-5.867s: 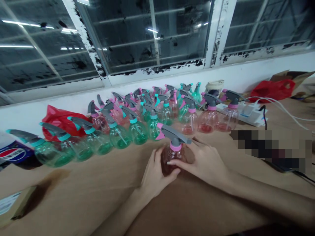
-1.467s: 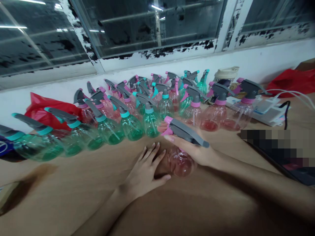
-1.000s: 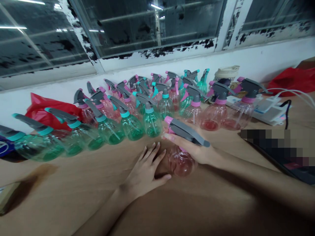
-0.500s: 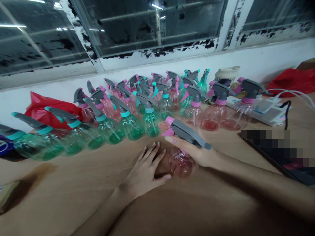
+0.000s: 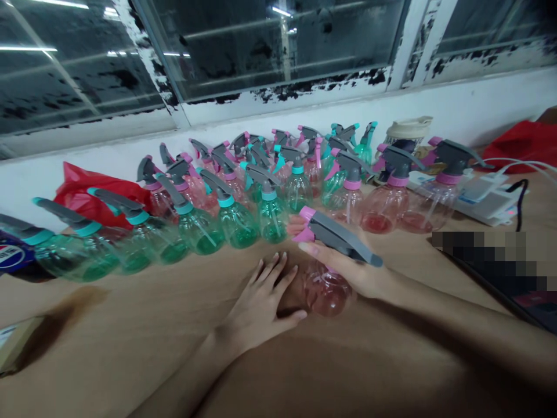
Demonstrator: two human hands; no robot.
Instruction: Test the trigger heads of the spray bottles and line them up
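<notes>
My right hand (image 5: 354,267) is wrapped round the neck of a pink spray bottle (image 5: 327,293) with a grey trigger head, its nozzle pointing to the upper left. The bottle is clear pink plastic, and its collar is mostly hidden by my fingers. Flat on the wooden table (image 5: 174,342), just left of that bottle, lies my left hand (image 5: 261,302), fingers spread and holding nothing. Beyond both hands stands a green spray bottle (image 5: 273,220), part of a row of similar green ones. A pink spray bottle (image 5: 383,212) is among those behind my right hand.
More pink and green spray bottles crowd toward the wall. Red plastic bags (image 5: 100,194) lie at both sides. A white power strip (image 5: 483,200) with cables and a dark-edged device (image 5: 491,278), partly pixelated, are at right. A small box (image 5: 20,342) sits at left.
The whole view has shifted slightly, so everything appears a little further right. Both hands keep their places, the right one still round the pink spray bottle.
</notes>
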